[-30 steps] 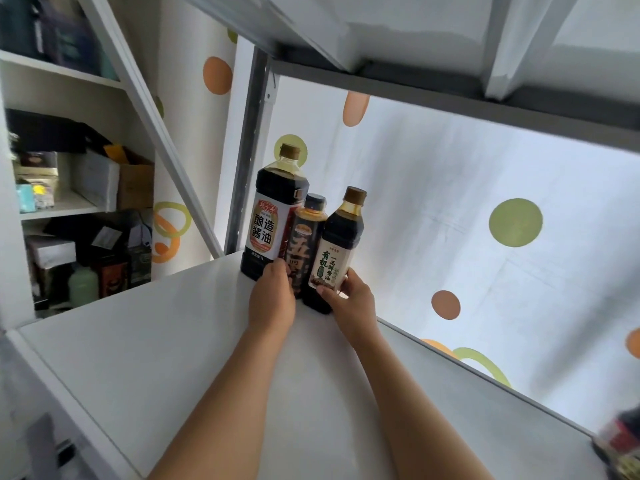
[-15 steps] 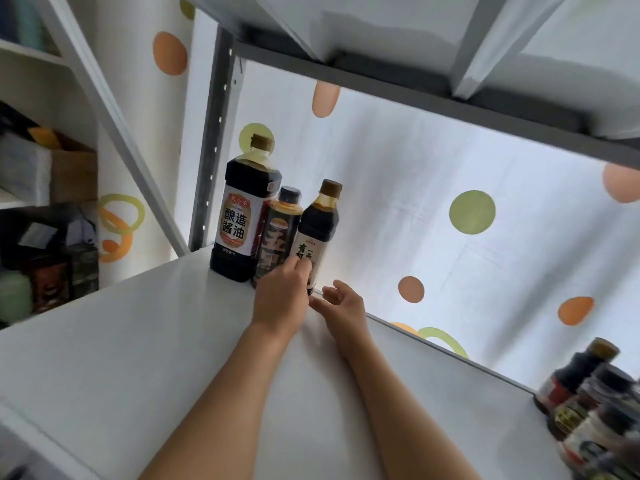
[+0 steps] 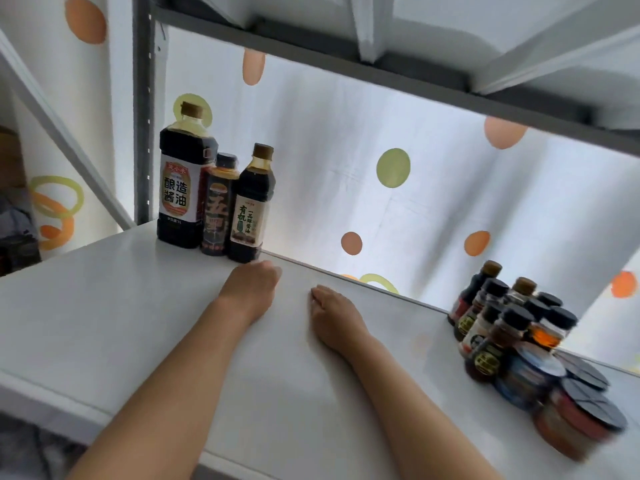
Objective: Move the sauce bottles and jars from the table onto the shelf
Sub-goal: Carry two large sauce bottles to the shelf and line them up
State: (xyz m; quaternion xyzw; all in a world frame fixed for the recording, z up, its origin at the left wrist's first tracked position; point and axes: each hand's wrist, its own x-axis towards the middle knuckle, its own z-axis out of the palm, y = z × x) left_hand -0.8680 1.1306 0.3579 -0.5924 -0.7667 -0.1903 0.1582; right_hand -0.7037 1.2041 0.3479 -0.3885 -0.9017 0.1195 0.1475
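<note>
Empty hands [image 3: 250,287] beside 3 bottles [image 3: 214,199]

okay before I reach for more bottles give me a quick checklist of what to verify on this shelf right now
1. Left hand empty: ok, nothing in its grip, resting on the shelf.
2. Right hand empty: ok, fingers curled, holding nothing.
3. Big soy sauce bottle, slim dark bottle and brown-capped bottle upright: ok, standing together at the back left corner.
4. Hands off those three: ok, the left hand is just in front, apart.
5. Free shelf space between them and the cluster of small bottles and jars: ok.
6. Caps tight: cannot tell.
</note>
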